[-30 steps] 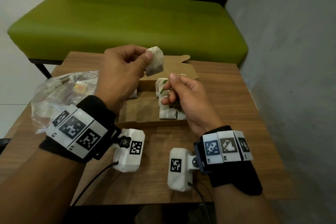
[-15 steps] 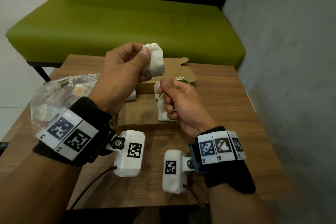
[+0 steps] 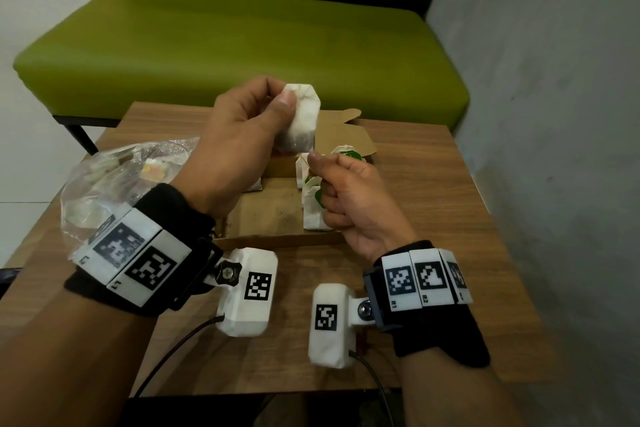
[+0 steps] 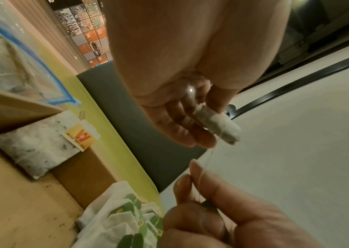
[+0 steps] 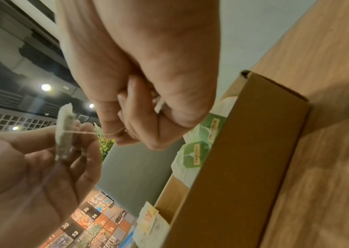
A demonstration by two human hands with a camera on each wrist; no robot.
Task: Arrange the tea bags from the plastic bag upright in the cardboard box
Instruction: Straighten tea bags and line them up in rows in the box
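My left hand (image 3: pixel 242 135) pinches a white tea bag (image 3: pixel 303 121) between thumb and fingers, held up above the open cardboard box (image 3: pixel 277 239). The same tea bag (image 4: pixel 218 124) shows edge-on in the left wrist view, and again as a thin tea bag (image 5: pixel 64 132) in the right wrist view. My right hand (image 3: pixel 346 191) pinches the bag's thin string (image 4: pixel 205 166) just below it, and a green tag shows inside its curled fingers. Several green-tagged tea bags (image 3: pixel 313 208) stand at the box's right side. The clear plastic bag (image 3: pixel 114 191) lies left of the box.
One tea bag with an orange tag (image 4: pixel 42 147) lies against the box's left wall. The box lid (image 3: pixel 346 135) is folded back towards a green bench (image 3: pixel 242 45). A grey wall (image 3: pixel 554 114) runs along the wooden table's (image 3: pixel 433 218) right edge.
My left hand has lifted and turned the tea bag more upright. My right hand has moved in closer under it, so less string is stretched between them.
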